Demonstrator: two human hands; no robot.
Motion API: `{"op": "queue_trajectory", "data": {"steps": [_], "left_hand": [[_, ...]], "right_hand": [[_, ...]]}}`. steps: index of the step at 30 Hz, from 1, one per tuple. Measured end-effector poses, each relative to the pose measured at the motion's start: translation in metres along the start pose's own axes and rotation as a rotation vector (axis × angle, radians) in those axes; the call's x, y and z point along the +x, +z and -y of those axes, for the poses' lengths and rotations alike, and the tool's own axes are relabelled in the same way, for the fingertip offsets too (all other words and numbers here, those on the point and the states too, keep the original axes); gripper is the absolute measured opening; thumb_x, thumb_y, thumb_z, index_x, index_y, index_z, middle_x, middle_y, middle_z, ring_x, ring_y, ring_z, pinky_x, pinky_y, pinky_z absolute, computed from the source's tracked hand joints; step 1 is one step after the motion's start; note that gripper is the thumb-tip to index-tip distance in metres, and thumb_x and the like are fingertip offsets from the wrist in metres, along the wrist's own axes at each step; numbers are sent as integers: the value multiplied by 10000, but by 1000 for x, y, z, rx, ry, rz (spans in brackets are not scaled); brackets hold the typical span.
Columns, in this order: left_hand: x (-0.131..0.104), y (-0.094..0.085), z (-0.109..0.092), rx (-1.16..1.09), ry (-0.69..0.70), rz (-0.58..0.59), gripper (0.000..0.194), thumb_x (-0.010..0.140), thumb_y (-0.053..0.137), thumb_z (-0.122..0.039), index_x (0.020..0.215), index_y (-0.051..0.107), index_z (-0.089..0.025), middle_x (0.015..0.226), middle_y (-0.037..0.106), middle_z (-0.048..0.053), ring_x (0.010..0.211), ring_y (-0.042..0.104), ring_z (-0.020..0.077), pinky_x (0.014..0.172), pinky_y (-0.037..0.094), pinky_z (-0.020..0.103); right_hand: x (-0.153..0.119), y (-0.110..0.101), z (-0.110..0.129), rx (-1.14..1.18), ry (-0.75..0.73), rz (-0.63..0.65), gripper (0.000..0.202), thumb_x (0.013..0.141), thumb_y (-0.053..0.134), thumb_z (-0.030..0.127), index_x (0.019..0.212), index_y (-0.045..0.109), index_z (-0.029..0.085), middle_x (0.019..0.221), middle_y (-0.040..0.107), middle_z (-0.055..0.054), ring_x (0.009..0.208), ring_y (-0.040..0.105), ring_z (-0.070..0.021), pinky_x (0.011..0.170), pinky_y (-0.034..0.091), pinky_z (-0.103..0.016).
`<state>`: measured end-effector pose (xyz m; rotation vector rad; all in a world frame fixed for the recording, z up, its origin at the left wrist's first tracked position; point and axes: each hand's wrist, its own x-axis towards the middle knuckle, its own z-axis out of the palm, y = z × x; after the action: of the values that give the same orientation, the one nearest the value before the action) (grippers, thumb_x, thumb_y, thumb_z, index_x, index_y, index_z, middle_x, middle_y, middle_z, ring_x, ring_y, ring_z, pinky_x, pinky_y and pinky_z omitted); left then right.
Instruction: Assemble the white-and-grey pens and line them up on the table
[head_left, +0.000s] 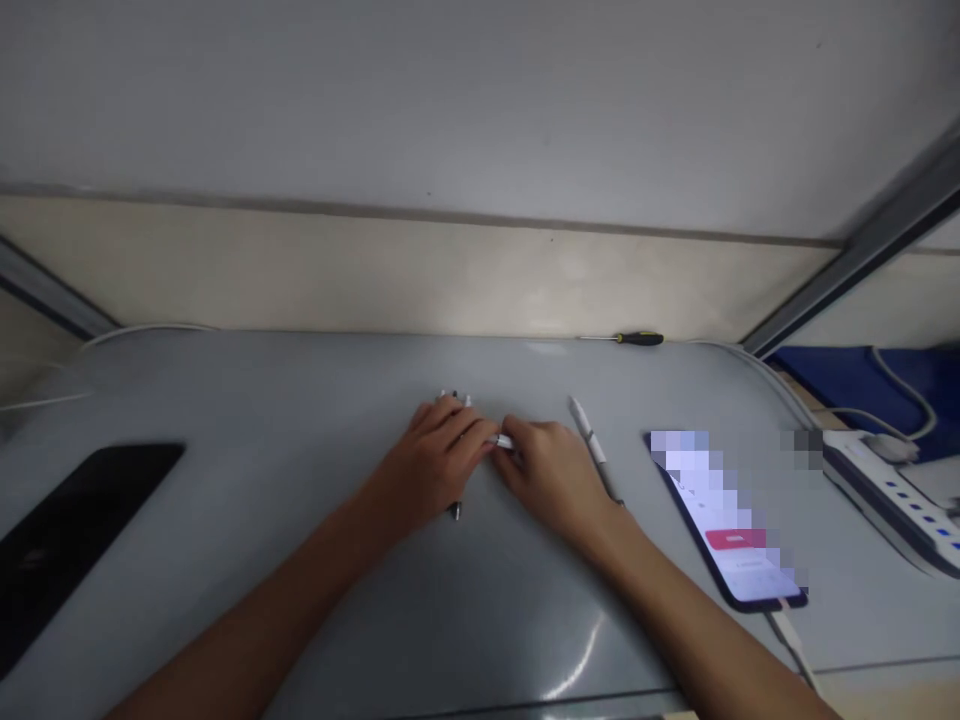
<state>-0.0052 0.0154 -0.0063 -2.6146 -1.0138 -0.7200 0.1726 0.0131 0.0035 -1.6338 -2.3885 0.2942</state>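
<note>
My right hand [551,468] is closed, thumb and forefinger pinching a short white piece that looks like part of a pen [502,441]. The other end of this piece runs in under the curled fingers of my left hand [442,455], which is also closed around it. Beneath the left hand lie pens, mostly hidden; white and dark ends [454,396] stick out beyond the knuckles and a black end [456,510] shows below the palm. Just right of my right hand, another white pen [589,430] with a grey lower part lies on the table, its lower end beside my wrist.
A black-and-yellow screwdriver [640,339] lies along the table's back edge. At right, a lit phone [724,535] has a cable plugged in, and a white power strip [892,495] sits beyond it. A dark flat object [82,540] lies at left. A wall [420,275] stands behind.
</note>
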Motion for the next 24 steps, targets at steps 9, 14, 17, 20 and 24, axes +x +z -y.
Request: {"op": "queue_trajectory", "data": {"steps": [9, 14, 17, 20, 24], "left_hand": [[5, 4, -20, 238, -75, 143, 233, 980, 381, -193, 985, 608, -142, 902, 632, 100, 889, 520, 269, 746, 333, 421], [6, 8, -22, 251, -76, 143, 249, 959, 360, -125, 928, 605, -157, 856, 637, 98, 892, 519, 270, 754, 317, 428], [7, 9, -19, 254, -80, 138, 247, 960, 371, -115, 905, 606, -170, 818, 639, 82, 875, 521, 263, 751, 305, 430], [8, 8, -17, 275, -79, 111, 242, 967, 380, -129, 887, 604, -176, 821, 634, 77, 865, 518, 257, 739, 299, 423], [9, 5, -14, 283, -39, 96, 239, 957, 386, -121, 826, 579, -175, 786, 620, 66, 822, 511, 242, 718, 295, 406]], "right_hand": [[-1, -1, 0, -165, -45, -73, 204, 936, 453, 252, 923, 640, 170, 864, 705, -100, 777, 616, -225, 651, 330, -303], [1, 4, -4, -118, -124, -123, 233, 948, 437, 258, 876, 637, 162, 874, 690, -99, 855, 591, -223, 702, 351, -303], [3, 5, -6, -113, -60, -80, 272, 957, 420, 300, 935, 658, 169, 856, 698, -97, 763, 608, -207, 652, 347, -292], [4, 4, -5, -143, 26, -32, 316, 952, 419, 330, 972, 693, 174, 858, 710, -122, 756, 632, -228, 640, 365, -297], [6, 3, -1, -151, 107, -12, 376, 940, 433, 385, 927, 738, 166, 868, 718, -149, 789, 658, -253, 646, 405, -307]]}}
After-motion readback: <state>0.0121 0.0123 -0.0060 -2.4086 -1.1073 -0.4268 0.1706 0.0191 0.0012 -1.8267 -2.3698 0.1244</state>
